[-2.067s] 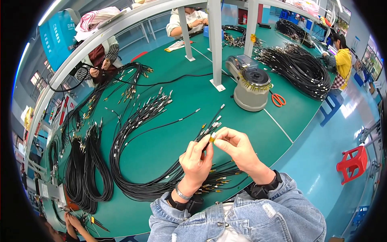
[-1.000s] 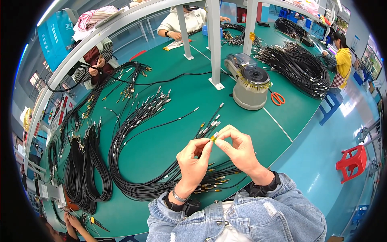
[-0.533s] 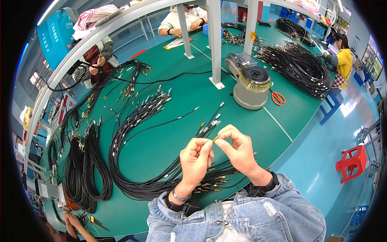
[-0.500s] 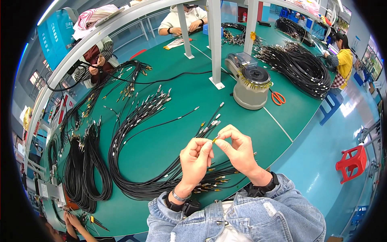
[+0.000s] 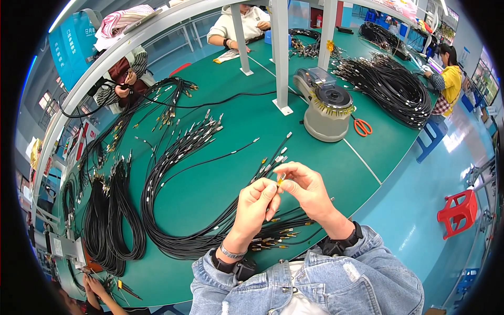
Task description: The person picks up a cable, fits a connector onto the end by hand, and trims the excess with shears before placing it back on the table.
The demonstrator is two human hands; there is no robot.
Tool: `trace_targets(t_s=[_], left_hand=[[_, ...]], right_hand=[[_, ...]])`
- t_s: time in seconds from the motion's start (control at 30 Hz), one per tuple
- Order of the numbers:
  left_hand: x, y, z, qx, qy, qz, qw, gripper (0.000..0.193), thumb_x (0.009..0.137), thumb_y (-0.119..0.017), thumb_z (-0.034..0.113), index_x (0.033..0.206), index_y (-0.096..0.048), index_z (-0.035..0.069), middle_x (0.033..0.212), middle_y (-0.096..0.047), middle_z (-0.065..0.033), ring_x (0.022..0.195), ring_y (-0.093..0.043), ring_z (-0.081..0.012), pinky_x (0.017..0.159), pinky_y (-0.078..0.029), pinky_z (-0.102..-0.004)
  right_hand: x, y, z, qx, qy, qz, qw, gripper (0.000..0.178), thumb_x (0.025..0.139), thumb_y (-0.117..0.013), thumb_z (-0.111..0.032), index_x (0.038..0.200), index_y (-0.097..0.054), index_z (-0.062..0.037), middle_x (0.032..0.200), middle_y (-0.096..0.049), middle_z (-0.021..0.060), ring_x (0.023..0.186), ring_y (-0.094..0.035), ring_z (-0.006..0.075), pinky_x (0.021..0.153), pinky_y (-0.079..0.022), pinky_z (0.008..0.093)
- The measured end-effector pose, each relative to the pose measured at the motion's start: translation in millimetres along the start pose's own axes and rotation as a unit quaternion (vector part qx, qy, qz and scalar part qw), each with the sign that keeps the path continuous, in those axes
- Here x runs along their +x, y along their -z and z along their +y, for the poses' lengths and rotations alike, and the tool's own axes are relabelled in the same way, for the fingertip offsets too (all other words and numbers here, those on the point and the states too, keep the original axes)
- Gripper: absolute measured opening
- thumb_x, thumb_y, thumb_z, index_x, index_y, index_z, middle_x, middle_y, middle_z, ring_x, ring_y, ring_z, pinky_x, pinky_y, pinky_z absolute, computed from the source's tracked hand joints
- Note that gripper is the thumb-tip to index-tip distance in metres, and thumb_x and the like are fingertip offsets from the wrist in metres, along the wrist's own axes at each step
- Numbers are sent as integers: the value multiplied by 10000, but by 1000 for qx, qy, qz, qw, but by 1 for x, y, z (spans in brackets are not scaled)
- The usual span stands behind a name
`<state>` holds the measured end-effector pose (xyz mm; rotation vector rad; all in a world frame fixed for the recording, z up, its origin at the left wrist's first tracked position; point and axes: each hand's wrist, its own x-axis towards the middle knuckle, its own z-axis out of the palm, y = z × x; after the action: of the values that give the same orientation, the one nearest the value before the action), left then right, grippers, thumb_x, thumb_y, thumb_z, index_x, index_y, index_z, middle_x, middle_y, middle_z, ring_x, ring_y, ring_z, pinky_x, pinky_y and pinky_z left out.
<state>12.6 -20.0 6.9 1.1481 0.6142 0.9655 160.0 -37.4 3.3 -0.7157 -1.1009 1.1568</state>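
My left hand (image 5: 255, 205) and my right hand (image 5: 308, 193) meet above the table, fingertips pinched together. Between them shows a small yellow piece of tape (image 5: 280, 181) at what looks like a cable end; the fingers cover most of it. Below and beside my hands runs a big bundle of black cables (image 5: 181, 247), bent in a U on the green table (image 5: 320, 163). Its near ends, partly behind my left wrist, carry yellow and metallic tips (image 5: 283, 236). White tags sit on many of the far ends (image 5: 197, 134).
A grey round tape dispenser (image 5: 326, 123) stands ahead, beside orange-handled scissors (image 5: 362, 127). More cable coils lie left (image 5: 113, 220) and far right (image 5: 394, 94). White frame posts (image 5: 282, 58) rise from the table. Co-workers sit around; a red stool (image 5: 458, 214) is at right.
My right fingers have shifted and curled a little around the yellow piece; both hands stay together in nearly the same place. The far co-worker's hands have moved apart.
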Motion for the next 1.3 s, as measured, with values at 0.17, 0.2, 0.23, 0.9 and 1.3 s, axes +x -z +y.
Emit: trace_targets(t_s=[0.17, 0.2, 0.23, 0.9, 1.3], left_hand=[[3, 6, -2, -68, 56, -56, 995, 248, 960, -468, 225, 830, -551, 31, 531, -472, 16, 379, -331, -35, 367, -248, -179], [3, 8, -3, -93, 73, -72, 990, 239, 959, -471, 218, 838, -554, 29, 536, -474, 16, 385, -336, -35, 370, -254, -179], [4, 9, -3, -117, 90, -88, 985, 231, 958, -474, 210, 846, -557, 26, 542, -476, 16, 391, -341, -36, 372, -260, -178], [3, -13, 1, 63, 12, 44, 997, 160, 925, -534, 178, 873, -566, 30, 562, -491, 20, 431, -364, -24, 391, -246, -167], [12, 0, -16, -1, 62, -30, 998, 183, 918, -548, 183, 875, -603, 14, 609, -541, 7, 466, -404, -18, 413, -280, -165]], right_hand=[[3, 10, 8, 34, -3, -67, 997, 98, 862, -599, -63, 916, -600, 19, 882, -543, 55, 801, -516, 122, 747, -425, 249], [3, 12, 11, 34, 6, -75, 997, 103, 863, -596, -62, 925, -600, 21, 878, -543, 56, 794, -516, 124, 750, -425, 250], [3, 14, 13, 34, 6, -74, 997, 103, 863, -596, -62, 925, -600, 21, 878, -543, 56, 794, -516, 124, 750, -425, 250], [-4, 16, 11, -8, 1, -18, 1000, 106, 896, -557, -78, 919, -607, 13, 873, -551, 49, 802, -515, 124, 776, -421, 255], [-9, 26, 4, -11, -16, -52, 998, 124, 884, -555, -65, 965, -605, 16, 901, -553, 43, 811, -518, 113, 757, -435, 255]])
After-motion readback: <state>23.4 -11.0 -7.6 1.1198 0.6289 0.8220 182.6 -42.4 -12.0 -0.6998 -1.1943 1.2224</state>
